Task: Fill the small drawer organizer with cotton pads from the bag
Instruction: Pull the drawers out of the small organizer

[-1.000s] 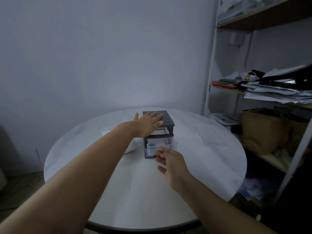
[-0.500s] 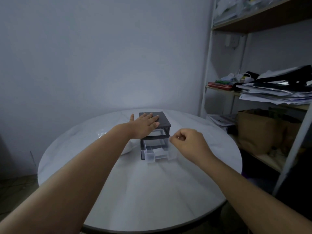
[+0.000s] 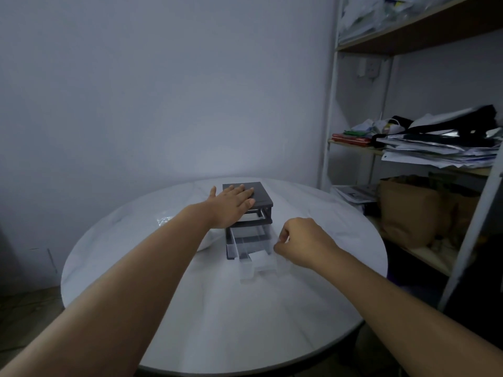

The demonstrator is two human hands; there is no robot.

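The small drawer organizer [image 3: 260, 198] has a dark grey top and frame and stands at the middle of the round table. My left hand [image 3: 231, 205] lies flat on its top, fingers spread. The clear lower drawer [image 3: 245, 261] is pulled out toward me, with a white stack of cotton pads [image 3: 261, 257] inside. My right hand [image 3: 302, 242] hovers at the drawer's right side, fingers curled in with nothing visible in them. The clear plastic bag [image 3: 165, 220] lies left of the organizer, mostly hidden behind my left forearm.
The white round table [image 3: 245, 322] fills the foreground, its edge close to me. A shelf unit [image 3: 329, 131] stands at the right with paper stacks [image 3: 435, 153] and a brown paper bag [image 3: 405, 210]. A plain wall is behind.
The lower drawer has slid out toward me. My right hand left the drawer front, rose as a fist, then dropped to the drawer's right side. My left hand stayed on the top.
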